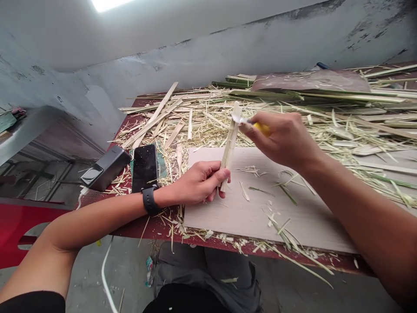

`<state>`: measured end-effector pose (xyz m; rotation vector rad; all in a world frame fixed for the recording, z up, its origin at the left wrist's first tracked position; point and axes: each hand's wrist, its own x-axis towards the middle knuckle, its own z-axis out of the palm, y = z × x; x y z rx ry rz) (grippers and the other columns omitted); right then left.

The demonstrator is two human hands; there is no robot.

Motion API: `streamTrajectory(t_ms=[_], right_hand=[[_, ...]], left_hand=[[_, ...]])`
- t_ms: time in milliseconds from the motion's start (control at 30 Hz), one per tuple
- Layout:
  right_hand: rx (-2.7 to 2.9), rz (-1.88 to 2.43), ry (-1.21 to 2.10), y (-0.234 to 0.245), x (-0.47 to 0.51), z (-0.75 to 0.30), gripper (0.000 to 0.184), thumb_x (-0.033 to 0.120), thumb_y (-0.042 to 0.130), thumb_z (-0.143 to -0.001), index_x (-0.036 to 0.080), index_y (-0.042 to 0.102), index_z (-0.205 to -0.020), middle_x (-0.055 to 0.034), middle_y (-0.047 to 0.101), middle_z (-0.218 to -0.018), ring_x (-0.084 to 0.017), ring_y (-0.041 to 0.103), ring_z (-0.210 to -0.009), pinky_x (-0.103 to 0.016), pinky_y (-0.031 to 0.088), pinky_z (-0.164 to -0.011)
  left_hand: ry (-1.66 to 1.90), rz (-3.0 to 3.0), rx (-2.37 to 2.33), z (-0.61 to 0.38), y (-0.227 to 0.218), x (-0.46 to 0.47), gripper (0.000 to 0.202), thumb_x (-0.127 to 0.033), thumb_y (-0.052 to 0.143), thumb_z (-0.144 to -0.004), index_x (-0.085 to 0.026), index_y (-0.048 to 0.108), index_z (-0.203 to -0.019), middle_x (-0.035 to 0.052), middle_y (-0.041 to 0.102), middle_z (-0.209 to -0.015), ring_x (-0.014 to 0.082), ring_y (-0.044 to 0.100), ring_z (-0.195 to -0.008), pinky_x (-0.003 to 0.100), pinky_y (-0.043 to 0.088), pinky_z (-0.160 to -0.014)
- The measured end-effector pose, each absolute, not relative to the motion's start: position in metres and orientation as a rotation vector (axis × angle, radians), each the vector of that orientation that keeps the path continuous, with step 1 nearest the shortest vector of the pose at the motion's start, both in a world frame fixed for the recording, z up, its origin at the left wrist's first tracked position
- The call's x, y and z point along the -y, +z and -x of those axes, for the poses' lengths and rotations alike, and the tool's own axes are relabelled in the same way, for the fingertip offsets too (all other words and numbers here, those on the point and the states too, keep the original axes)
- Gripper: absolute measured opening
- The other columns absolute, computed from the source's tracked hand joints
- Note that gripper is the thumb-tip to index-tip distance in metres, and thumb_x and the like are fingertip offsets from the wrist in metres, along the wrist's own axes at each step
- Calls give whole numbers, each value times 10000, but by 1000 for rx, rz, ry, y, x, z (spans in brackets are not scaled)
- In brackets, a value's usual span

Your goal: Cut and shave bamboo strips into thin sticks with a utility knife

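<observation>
A pale bamboo strip [231, 141] stands tilted up from the board, its lower end closed in my left hand [205, 181]. My right hand [280, 137] is wrapped round a knife [261, 128] with a yellow handle. Its bright blade lies against the upper part of the strip. My fingers hide most of the handle. Below both hands is a light flat board [260, 204] with several thin shavings on it.
A black phone [145, 165] and a dark box-shaped device [106, 168] lie left of the board. Shavings and bamboo strips [163, 111] cover much of the dark red table [130, 226]. A grey wall [195, 63] rises behind. A white cable [106, 274] hangs at the left.
</observation>
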<state>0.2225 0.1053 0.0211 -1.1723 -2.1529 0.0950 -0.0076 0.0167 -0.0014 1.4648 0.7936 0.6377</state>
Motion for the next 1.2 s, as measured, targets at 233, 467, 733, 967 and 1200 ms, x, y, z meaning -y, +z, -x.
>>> streamTrajectory(t_ms=[233, 467, 733, 967, 1200], right_hand=[[2418, 950, 358, 18, -92, -208, 474, 637, 464, -1035, 262, 484, -746, -14, 465, -582, -176, 393, -548, -370, 284, -586], [2325, 1050, 224, 21, -98, -214, 495, 669, 511, -1002, 256, 532, -730, 4, 443, -560, -156, 364, -512, -356, 302, -590], [2036, 1269, 86, 23, -95, -213, 567, 776, 512, -964, 260, 579, -740, 1, 438, -547, -176, 409, -536, -373, 310, -600], [1834, 1390, 82, 32, -101, -223, 606, 803, 487, -937, 255, 483, -677, 6, 410, -534, -150, 324, -539, -389, 279, -624], [1891, 1188, 508, 30, -91, -213, 669, 869, 591, -849, 278, 457, -568, -35, 369, -581, -190, 311, -599, -392, 233, -584]], left_hand=[[653, -1424, -790, 6, -1, -18, 388, -526, 586, -1032, -192, 509, -850, -40, 629, -620, 30, 473, -396, 156, 398, -397], [651, -1428, -788, 6, 0, -17, 269, -352, 492, -1086, -191, 503, -870, -37, 642, -663, 21, 486, -409, 138, 402, -404], [661, -1433, -774, 8, -1, -19, 264, -366, 473, -1091, -195, 507, -893, -22, 645, -672, 36, 507, -412, 142, 412, -391], [621, -1631, -764, 8, 2, -14, 242, -325, 501, -1076, -173, 555, -895, -20, 645, -687, 27, 500, -449, 148, 410, -460], [630, -1569, -753, 9, 0, -13, 257, -360, 483, -1092, -167, 566, -946, -13, 645, -722, 28, 502, -470, 154, 420, -475]])
